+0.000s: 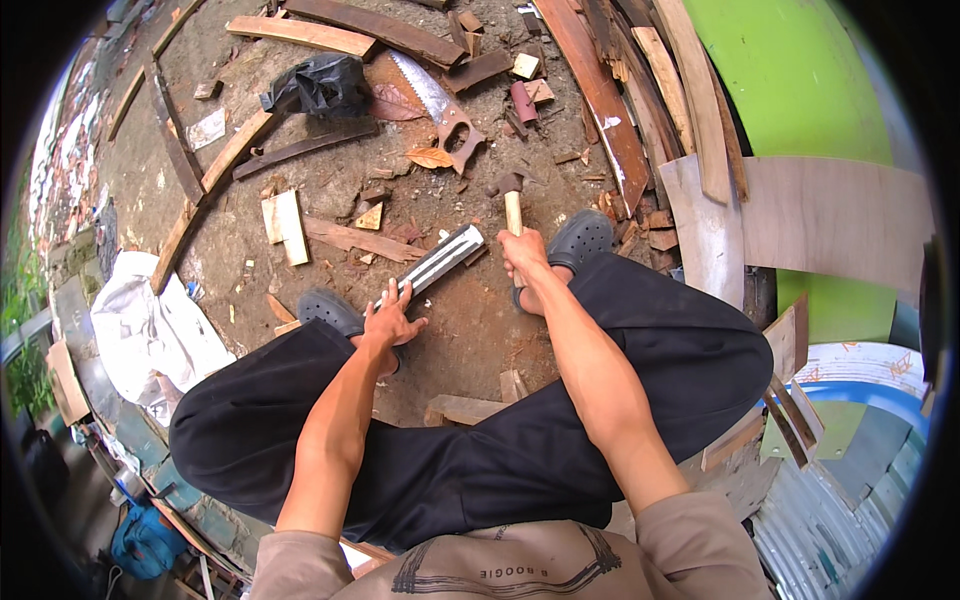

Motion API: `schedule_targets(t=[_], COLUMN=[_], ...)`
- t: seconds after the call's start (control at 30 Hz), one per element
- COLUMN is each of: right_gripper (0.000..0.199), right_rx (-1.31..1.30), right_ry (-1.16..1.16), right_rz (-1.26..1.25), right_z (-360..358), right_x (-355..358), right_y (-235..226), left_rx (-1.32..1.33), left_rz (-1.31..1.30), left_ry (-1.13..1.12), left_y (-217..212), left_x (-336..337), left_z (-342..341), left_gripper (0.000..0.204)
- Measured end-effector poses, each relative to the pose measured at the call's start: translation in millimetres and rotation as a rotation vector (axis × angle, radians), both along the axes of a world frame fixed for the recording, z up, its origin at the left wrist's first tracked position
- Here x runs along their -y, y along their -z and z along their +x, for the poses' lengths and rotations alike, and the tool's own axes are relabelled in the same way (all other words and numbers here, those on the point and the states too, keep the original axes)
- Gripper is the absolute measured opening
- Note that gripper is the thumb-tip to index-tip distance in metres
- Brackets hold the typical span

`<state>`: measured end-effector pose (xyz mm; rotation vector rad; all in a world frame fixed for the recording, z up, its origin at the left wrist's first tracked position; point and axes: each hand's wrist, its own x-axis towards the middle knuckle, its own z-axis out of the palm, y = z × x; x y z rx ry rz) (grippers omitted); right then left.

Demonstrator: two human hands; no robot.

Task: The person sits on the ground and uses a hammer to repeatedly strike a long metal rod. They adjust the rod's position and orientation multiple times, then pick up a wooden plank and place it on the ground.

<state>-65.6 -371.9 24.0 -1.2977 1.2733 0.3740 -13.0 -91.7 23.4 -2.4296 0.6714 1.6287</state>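
My right hand (527, 252) is closed around the wooden handle of a claw hammer (514, 205). The hammer's dark head points away from me, just above the ground. Between my feet, a narrow piece with white and dark lengthwise stripes (445, 255) lies slanted. My left hand (391, 320) rests at its near end, fingers spread over it and thumb out to the side. Beyond the hammer, a handsaw (440, 112) with a wooden grip lies on the dirt, next to a dry brown leaf (430, 157).
Wood offcuts and long strips (345, 238) litter the ground ahead. A black plastic bag (318, 86) lies at far left, a white cloth (150, 325) nearer. Long boards (600, 110) and green panels (800, 80) line the right. My dark clogs (583, 238) flank the work.
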Motion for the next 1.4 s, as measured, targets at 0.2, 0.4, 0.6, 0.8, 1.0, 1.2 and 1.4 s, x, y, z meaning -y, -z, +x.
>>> schedule_targets(t=[0.2, 0.4, 0.6, 0.8, 1.0, 1.2, 1.4], right_gripper=[0.015, 0.013, 0.017, 0.022, 0.029, 0.041, 0.043], right_rx=[-0.165, -0.133, -0.153, -0.360, -0.394, -0.386, -0.498], right_ry=[-0.140, 0.061, -0.054, -1.106, -1.189, -1.031, -1.226], right_rz=[0.174, 0.201, 0.085, -0.565, -0.867, -0.648, -0.690], right_z=[-1, 0, 10, 67, 46, 8, 8], right_x=[21, 15, 53, 142, 141, 109, 101], right_y=[6, 14, -3, -165, -279, -282, -262], left_rx=[-0.021, 0.005, -0.031, 0.039, 0.252, 0.347, 0.139], left_rz=[0.026, 0.019, 0.004, -0.160, -0.169, -0.319, -0.235], left_ry=[-0.009, -0.006, -0.055, -0.113, -0.204, -0.237, -0.297], left_y=[-8, -8, 0, 10, -12, 10, 26], left_x=[5, 8, 7, -4, 17, 35, 38], left_z=[2, -1, 6, 16, 32, 30, 35], left_gripper=[0.093, 0.093, 0.090, 0.090, 0.077, 0.074, 0.065])
